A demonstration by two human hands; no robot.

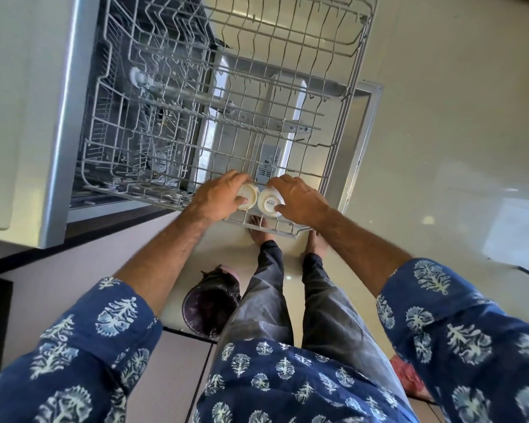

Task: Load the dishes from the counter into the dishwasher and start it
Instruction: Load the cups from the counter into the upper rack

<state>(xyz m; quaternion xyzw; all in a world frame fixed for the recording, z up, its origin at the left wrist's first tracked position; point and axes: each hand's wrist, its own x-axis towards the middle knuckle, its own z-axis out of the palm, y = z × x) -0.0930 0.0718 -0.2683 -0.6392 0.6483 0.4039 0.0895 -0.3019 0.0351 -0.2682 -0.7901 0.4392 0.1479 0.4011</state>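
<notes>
The dishwasher's grey wire upper rack (342,141) is pulled out over the open door (370,96). Two white cups sit upside down, side by side, at the rack's near edge. My left hand (217,198) is closed around the left cup (247,193). My right hand (300,199) grips the right cup (268,203), whose base shows printed lettering. The rest of the rack holds no dishes that I can see.
The dishwasher body and cabinet front (28,117) are on the left. A dark bin (208,306) stands on the floor by my left leg. My bare feet (258,228) are under the rack's near edge. Pale floor tiles (455,148) spread to the right.
</notes>
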